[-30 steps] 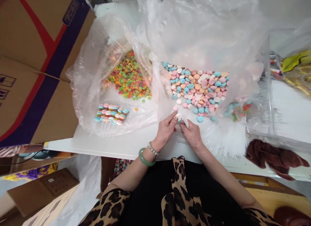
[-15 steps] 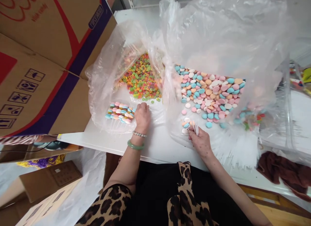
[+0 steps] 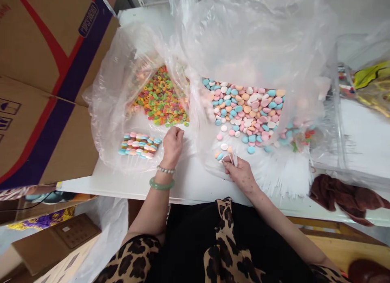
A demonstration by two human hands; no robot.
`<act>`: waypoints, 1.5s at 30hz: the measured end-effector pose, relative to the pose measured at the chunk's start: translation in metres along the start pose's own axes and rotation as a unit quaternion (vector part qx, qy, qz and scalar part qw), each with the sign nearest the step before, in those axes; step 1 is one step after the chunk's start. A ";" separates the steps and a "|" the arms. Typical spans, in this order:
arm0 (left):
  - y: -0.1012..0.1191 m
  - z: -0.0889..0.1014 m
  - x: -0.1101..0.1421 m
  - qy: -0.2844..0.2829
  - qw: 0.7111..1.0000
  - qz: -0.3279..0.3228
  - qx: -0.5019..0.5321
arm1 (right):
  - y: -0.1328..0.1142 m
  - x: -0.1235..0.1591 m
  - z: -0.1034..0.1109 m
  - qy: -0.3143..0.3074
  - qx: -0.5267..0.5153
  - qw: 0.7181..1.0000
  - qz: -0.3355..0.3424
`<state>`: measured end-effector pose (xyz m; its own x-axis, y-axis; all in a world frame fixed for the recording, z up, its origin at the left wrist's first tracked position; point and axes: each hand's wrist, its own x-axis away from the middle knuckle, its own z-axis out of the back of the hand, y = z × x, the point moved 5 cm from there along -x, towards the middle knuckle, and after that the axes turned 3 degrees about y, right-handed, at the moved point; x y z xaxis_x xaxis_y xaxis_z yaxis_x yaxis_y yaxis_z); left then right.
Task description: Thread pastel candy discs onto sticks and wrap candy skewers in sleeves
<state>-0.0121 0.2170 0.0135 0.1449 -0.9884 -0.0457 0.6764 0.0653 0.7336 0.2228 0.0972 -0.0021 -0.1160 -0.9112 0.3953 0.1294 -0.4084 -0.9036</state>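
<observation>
My left hand (image 3: 173,144) is closed in a pinch below the pile of small ring candies (image 3: 164,98); whatever its fingertips hold is hidden. Just to its left lies a row of candy skewers (image 3: 139,145), pastel discs and darker pieces threaded together. My right hand (image 3: 242,175) grips some thin white sticks (image 3: 234,158), their ends poking up past the fingers. Several loose disc candies (image 3: 224,146) lie by its fingertips. Beyond it spreads a large heap of pink, blue, white and orange disc candies (image 3: 248,112).
Clear plastic bags (image 3: 252,43) lie opened under and behind the candies. A big cardboard box (image 3: 70,141) stands at the left. Many white sticks (image 3: 284,175) are spread right of my right hand, near a brown cloth (image 3: 341,195). The white table (image 3: 189,189) ends close to my body.
The view has swung to the right, so everything sits further left. My left hand has drawn slightly away from the skewers. My right hand still grips the sticks.
</observation>
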 end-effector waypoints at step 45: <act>0.067 -0.082 0.098 -0.207 0.966 -0.064 0.144 | 0.019 0.001 0.062 0.179 -0.076 0.980 -0.047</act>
<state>0.1067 0.1354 0.0026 -0.2683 -0.9598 0.0824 0.4330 -0.0438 0.9003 0.2863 0.0853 -0.0087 -0.4618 -0.7820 0.4185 -0.0434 -0.4514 -0.8913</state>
